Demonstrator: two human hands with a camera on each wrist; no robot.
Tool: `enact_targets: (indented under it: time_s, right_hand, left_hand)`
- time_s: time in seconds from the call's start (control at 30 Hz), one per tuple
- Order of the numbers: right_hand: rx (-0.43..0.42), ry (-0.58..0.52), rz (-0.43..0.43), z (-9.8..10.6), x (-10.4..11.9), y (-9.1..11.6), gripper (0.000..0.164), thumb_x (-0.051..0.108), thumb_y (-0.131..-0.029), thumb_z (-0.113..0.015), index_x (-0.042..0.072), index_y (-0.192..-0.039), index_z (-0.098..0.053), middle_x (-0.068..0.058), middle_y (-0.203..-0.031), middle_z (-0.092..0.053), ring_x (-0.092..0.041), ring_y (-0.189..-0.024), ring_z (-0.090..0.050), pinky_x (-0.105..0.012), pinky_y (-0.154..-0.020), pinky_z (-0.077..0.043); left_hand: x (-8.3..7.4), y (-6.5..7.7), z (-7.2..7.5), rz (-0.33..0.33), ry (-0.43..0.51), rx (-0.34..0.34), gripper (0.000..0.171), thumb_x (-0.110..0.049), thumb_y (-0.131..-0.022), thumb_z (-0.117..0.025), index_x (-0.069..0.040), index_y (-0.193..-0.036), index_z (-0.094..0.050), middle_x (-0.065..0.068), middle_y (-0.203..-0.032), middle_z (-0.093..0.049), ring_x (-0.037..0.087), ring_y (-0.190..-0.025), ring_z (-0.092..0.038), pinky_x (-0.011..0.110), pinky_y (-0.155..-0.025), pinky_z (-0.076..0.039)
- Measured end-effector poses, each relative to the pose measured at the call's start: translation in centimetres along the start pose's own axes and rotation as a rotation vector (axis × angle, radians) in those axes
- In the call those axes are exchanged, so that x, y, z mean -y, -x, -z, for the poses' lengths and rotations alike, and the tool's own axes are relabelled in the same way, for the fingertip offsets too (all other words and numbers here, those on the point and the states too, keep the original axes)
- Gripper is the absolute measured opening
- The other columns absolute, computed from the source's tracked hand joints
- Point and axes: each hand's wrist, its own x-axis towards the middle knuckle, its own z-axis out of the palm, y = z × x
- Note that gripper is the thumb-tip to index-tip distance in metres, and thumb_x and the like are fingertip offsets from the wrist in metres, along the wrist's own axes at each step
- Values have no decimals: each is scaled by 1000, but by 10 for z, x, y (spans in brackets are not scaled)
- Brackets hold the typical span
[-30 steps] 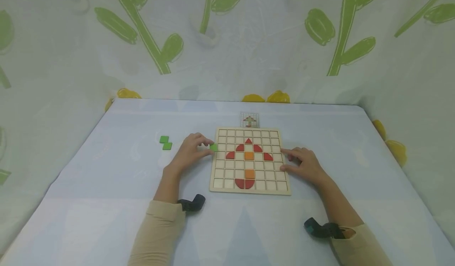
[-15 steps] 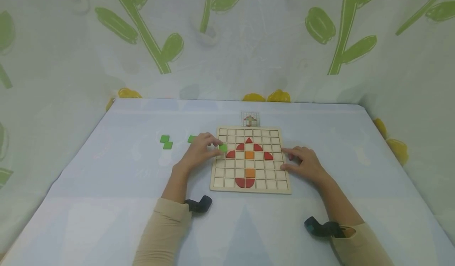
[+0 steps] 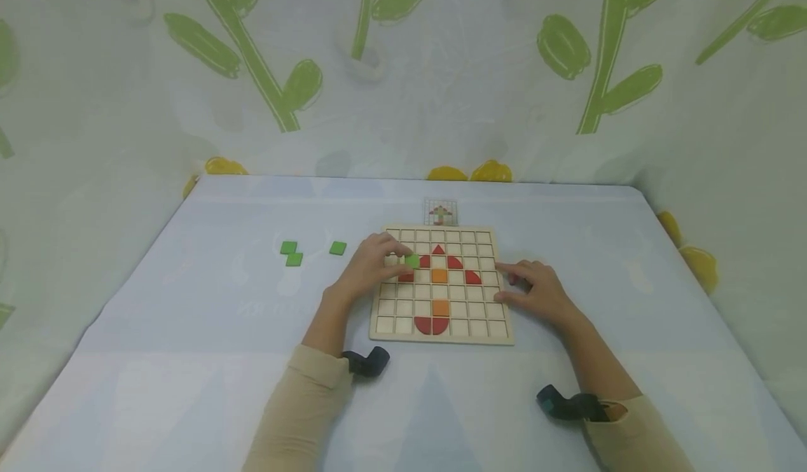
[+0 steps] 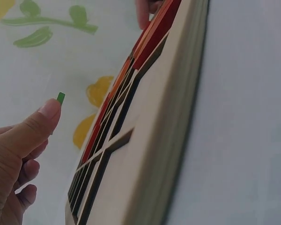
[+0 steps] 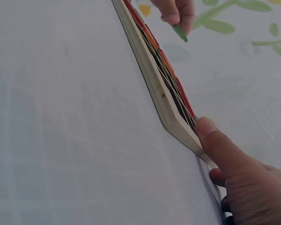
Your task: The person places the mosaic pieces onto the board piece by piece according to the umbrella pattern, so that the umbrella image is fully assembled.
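Between thumb and fingertips my left hand point(image 3: 372, 262) pinches a green square tile point(image 3: 412, 260). It is over the left part of a pale wooden grid board point(image 3: 403, 309), and the left wrist view has the tile point(image 4: 61, 98) raised off the surface. Set in the board's cells are a red triangle point(image 3: 438, 250), several red quarter-circle pieces point(image 3: 454, 262) and two orange squares point(image 3: 439, 276). My right hand point(image 3: 539, 291) touches the board's right edge with index finger and thumb spread apart. In the right wrist view, the thumb point(image 5: 215, 138) rests on that edge.
Left of the board lie three loose green tiles, two meeting near a corner and one tile point(image 3: 338, 248) closer to the board. A small pattern card point(image 3: 440, 213) lies at the board's far edge. Leaf-patterned cloth point(image 3: 441, 94) rises behind the table.
My left hand has moved right with the green tile, from the board's left edge to above its cells. A loose green tile has come out from behind that hand. The right hand stays put.
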Motion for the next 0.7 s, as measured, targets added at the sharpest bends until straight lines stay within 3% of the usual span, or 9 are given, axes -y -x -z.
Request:
enact_targets:
  time_s: [0.2, 0.43, 0.7]
  right_hand:
    - [-3, 0, 8, -2, -2, 1, 53, 23, -68, -83, 6, -116, -67, 4, -78, -54, -9, -71, -38, -27, -64, -30]
    - [4, 6, -9, -2, -1, 2, 54, 25, -68, -83, 8, -117, -67, 5, -79, -53, -10, -72, -38, -28, -63, -31]
    - [2, 4, -4, 0, -1, 1, 54, 26, -68, -82, 8, -117, -67, 5, -79, -53, -10, -72, -38, -28, -64, -31]
  left_hand:
    - [-4, -10, -11, -15, 8, 11, 27, -27, -81, -75, -15, -104, -70, -2, -99, -64, 18, -100, -52, 38, -90, -41]
    - [-10, -19, -24, 14, 3, 29, 30, -33, -81, -74, -17, -106, -71, -4, -96, -63, 15, -96, -53, 34, -86, -44]
    - [-16, -25, -30, 13, 4, 25, 32, -34, -81, -73, -16, -108, -71, -3, -101, -65, 16, -98, -55, 35, -88, -43]
